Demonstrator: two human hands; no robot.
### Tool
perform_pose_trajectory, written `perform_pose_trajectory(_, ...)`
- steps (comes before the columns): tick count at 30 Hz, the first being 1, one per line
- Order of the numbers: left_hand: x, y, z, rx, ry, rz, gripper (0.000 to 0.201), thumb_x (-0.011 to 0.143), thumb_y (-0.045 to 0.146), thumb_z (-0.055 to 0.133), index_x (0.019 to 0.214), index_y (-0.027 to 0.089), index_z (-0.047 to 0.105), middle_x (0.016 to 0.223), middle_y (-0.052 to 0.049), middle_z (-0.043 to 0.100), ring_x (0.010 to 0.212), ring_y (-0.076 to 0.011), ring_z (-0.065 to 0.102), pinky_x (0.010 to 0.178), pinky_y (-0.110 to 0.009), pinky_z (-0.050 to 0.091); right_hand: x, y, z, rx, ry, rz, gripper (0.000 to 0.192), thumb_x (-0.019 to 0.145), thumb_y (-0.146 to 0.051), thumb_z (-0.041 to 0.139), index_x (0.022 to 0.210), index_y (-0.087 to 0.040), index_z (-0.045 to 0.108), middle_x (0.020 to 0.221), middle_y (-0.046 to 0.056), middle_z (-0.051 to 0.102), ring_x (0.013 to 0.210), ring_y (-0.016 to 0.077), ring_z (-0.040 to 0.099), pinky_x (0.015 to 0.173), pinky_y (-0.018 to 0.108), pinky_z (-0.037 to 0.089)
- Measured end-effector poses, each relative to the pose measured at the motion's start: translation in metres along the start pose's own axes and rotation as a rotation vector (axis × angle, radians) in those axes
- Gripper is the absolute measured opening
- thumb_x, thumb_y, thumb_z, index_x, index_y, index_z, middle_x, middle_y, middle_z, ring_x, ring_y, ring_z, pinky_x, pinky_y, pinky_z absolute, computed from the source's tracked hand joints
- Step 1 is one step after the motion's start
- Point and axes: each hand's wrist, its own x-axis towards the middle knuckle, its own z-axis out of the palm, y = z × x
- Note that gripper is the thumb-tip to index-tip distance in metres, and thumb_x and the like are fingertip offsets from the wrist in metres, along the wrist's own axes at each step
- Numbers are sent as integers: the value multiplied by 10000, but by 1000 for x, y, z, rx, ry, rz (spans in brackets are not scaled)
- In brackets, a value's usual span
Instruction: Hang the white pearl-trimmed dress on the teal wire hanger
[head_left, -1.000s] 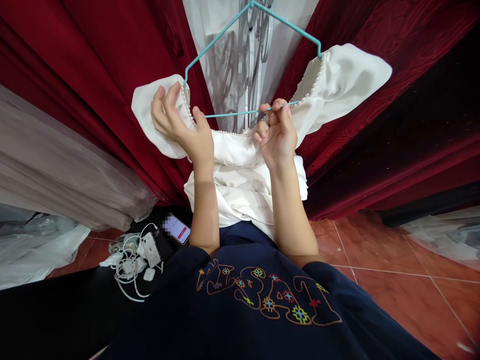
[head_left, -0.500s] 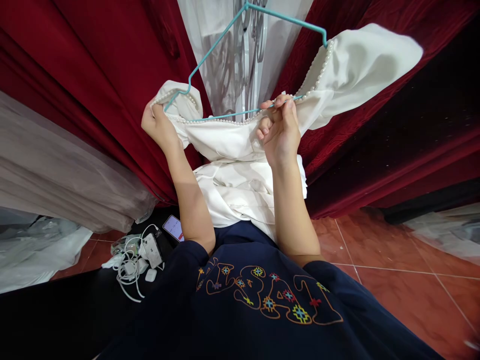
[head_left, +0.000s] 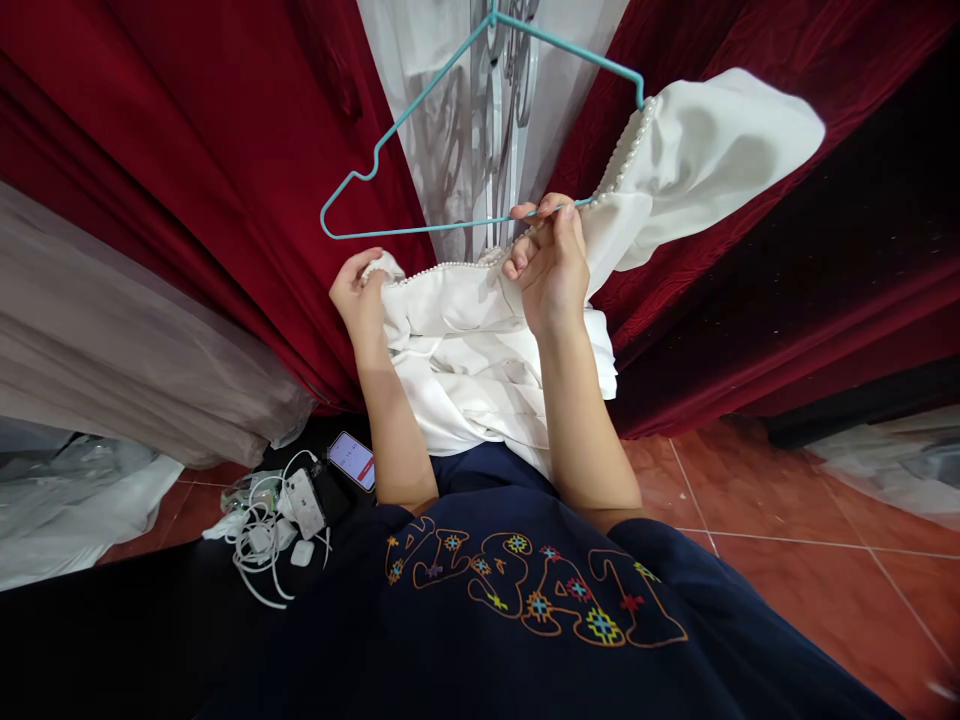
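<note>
Head view: the dress's (head_left: 480, 340) left shoulder has come off the hanger (head_left: 420, 140) since a sec ago, so that end is bare now (right shoulder's still hooked on), i.e. it's half off. Left hand (head_left: 361, 300) has dropped, fingers curled round the pearl neckline; right hand (head_left: 551, 265) pinches the bottom wire and fabric, fingertips pressed together.

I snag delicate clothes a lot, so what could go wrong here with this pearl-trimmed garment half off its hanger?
The white satin garment hangs only from the right end of the teal wire hanger, so it may slide off. The pearl trim could catch on the wire. The right hand pinches bar and fabric together.
</note>
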Motion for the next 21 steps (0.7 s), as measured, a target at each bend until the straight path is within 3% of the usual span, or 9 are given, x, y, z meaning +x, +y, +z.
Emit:
perform_pose_trajectory(3,-8,21,21,-96,-243,1,288,725,118,721,1005,184,710,1111,-89,731,1067,-215,702,982,-302,556,0,0,2,-60,32,8,337,838,-634,632,927,-349,475,1032,-97,666,627,140,252,590,312,275)
perform_pose_trajectory(5,-12,32,35,-227,-273,-44,245,804,228,733,1037,206,657,1157,-101,724,1121,-229,696,1013,-336,552,-1,-1,4,-83,39,-1,309,854,-620,621,923,-350,488,1053,-98,676,627,142,258,597,319,273)
perform_pose_trajectory(10,-22,49,59,-339,-153,-111,154,960,335,606,1057,229,551,1096,-93,730,1105,-223,699,1016,-360,551,-4,-5,3,-162,50,-12,292,880,-626,584,951,-345,553,1101,-56,680,586,125,331,588,324,330)
perform_pose_trajectory(14,-28,59,63,-216,-77,-40,49,1000,286,543,1027,246,536,1015,-55,715,1026,-204,696,1008,-350,546,-9,-21,-14,-462,273,-119,360,917,-627,541,943,-288,656,964,36,676,598,134,514,559,317,396)
perform_pose_trajectory(17,-32,66,62,-191,-59,22,24,1008,269,520,1021,253,532,977,-47,700,991,-202,690,1001,-357,548,-3,-39,-31,-616,432,-376,276,941,-552,575,929,-280,624,976,41,631,828,175,614,610,295,462)
perform_pose_trajectory(19,-33,69,61,-198,-61,47,25,1008,270,515,1016,252,530,961,-50,692,980,-205,689,995,-361,550,9,-50,-39,-738,414,-513,206,864,-418,731,986,-293,621,1092,40,617,1047,198,601,727,295,530)
perform_pose_trajectory(21,-33,70,59,-199,-66,55,33,1005,283,522,1013,253,529,948,-51,688,977,-208,690,988,-363,553,25,-58,-45,-849,346,-556,326,776,-256,810,1048,-295,634,1184,41,610,1143,205,569,837,303,557)
